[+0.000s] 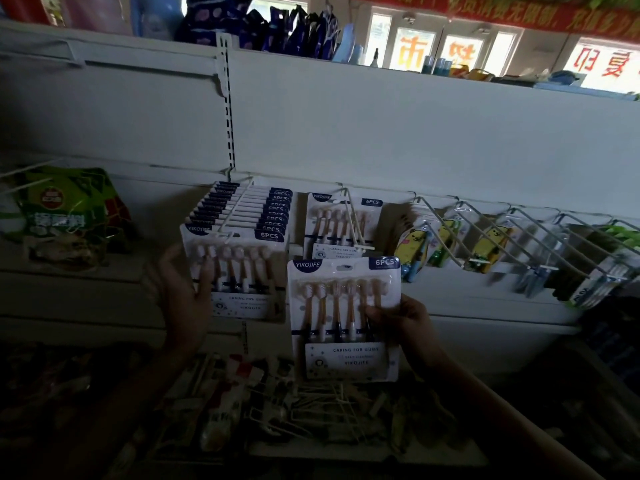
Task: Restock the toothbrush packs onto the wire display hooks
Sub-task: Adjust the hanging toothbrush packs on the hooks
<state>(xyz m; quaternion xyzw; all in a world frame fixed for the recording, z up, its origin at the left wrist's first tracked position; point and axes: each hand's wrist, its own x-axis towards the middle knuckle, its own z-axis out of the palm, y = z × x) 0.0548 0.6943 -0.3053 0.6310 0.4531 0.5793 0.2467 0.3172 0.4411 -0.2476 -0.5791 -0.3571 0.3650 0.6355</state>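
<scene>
The right hand (401, 322) pinched a white six-brush blister toothbrush pack (344, 318) with navy corners upright below the half-empty white wire hook (355, 220). The left hand's (183, 289) straight fingers pressed the full hook's front pack (239, 271).

The held toothbrush pack (344, 318) reads "YIKOJIFE" at its top left corner, "6PCS" at its top right corner, and "CARING FOR GUMS" above "YIKOJIFE" on its lower panel. The front pack of the full hook (235, 271) and the single hung pack (343, 225) carry the same "YIKOJIFE" and "6PCS" markings. The window signs (412, 50) and red banner (540, 10) show Chinese characters, mirrored or blurred.
</scene>
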